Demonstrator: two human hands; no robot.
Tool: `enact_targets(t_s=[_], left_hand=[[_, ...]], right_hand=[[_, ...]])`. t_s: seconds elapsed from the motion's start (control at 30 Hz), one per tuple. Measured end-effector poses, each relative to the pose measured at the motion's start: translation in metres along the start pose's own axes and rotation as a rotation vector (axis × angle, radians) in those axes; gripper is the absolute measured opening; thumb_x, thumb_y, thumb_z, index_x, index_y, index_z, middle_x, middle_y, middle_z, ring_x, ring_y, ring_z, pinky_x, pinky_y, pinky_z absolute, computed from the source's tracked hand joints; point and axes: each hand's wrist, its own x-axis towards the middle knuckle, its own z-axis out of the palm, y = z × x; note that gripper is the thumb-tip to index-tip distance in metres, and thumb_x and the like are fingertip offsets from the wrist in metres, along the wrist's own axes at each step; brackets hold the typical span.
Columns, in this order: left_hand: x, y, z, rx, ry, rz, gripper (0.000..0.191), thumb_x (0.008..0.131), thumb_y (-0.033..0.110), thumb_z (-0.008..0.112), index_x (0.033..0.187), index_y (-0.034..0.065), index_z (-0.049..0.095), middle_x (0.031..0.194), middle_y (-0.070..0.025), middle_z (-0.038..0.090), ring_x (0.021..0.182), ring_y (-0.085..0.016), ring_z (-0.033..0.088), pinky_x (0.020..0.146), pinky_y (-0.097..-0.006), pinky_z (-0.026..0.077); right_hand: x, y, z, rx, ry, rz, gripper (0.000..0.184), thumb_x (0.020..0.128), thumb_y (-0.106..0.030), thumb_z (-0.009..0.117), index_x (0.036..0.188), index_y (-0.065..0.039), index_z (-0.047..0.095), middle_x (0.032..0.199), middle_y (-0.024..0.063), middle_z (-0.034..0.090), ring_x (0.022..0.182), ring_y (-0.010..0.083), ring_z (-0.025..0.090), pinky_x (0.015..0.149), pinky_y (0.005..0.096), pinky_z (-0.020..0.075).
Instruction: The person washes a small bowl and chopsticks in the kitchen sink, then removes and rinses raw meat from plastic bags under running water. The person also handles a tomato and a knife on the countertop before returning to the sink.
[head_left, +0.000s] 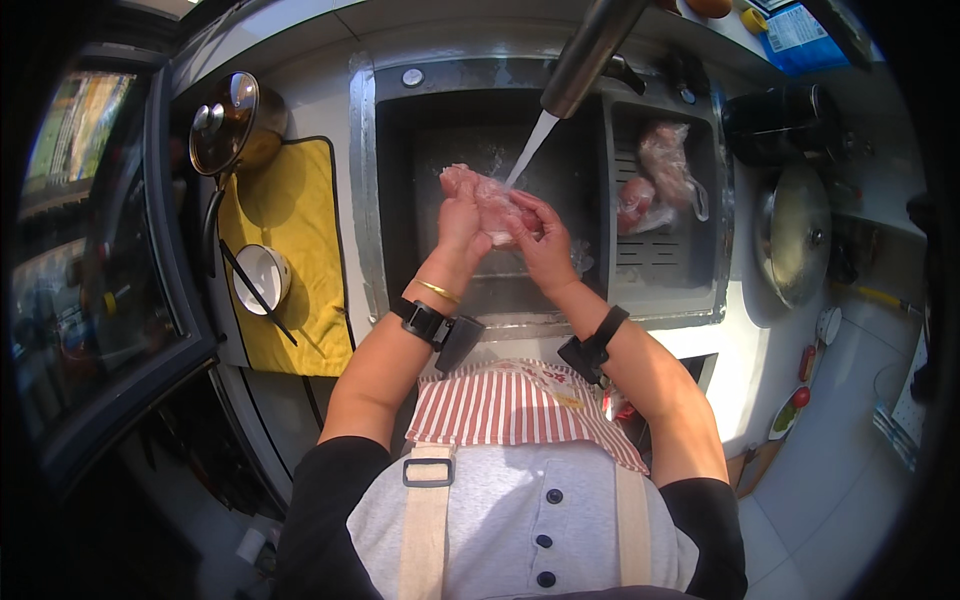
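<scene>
A piece of raw pink meat (491, 206) is held in both hands over the large basin of a dark sink (491, 289). My left hand (459, 225) grips its left side, and my right hand (546, 244) has its fingers around the right end. From the metal faucet (574, 82) a stream of water (534, 148) runs down onto the meat, close to my right fingertips. What the palms cover cannot be seen. Clear plastic bags of raw meat (666, 169) lie in the smaller, slotted basin (649, 259) on the right.
On the left counter, a yellow towel (300, 217) bears a white bowl (259, 285) with dark chopsticks (259, 292) across it. Behind stands a lidded pot (240, 124), its handle pointing towards me. A round pan lid (796, 236) and a black appliance (780, 124) are right of the sink.
</scene>
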Motion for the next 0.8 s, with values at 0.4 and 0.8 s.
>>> enact_targets(t_s=[0.4, 0.8], left_hand=[[-0.017, -0.005, 0.014, -0.180, 0.025, -0.019, 0.036, 0.096, 0.029, 0.053, 0.125, 0.0100, 0.044, 0.116, -0.0073, 0.056, 0.111, -0.024, 0.055, 0.094, -0.0449, 0.048], [-0.010, -0.015, 0.003, -0.196, -0.019, -0.218, 0.037, 0.089, 0.005, 0.058, 0.124, 0.0006, 0.047, 0.120, -0.0144, 0.056, 0.107, -0.028, 0.059, 0.098, -0.0435, 0.047]], right_hand=[[0.028, -0.017, 0.012, 0.514, 0.286, 0.491, 0.020, 0.089, -0.010, 0.064, 0.105, -0.006, 0.052, 0.097, 0.0032, 0.057, 0.092, 0.0133, 0.056, 0.081, 0.0270, 0.0477], [0.039, -0.002, 0.022, 0.566, 0.391, 0.215, 0.012, 0.093, -0.013, 0.061, 0.100, -0.006, 0.054, 0.094, 0.0022, 0.061, 0.087, 0.0113, 0.058, 0.081, 0.0267, 0.0490]])
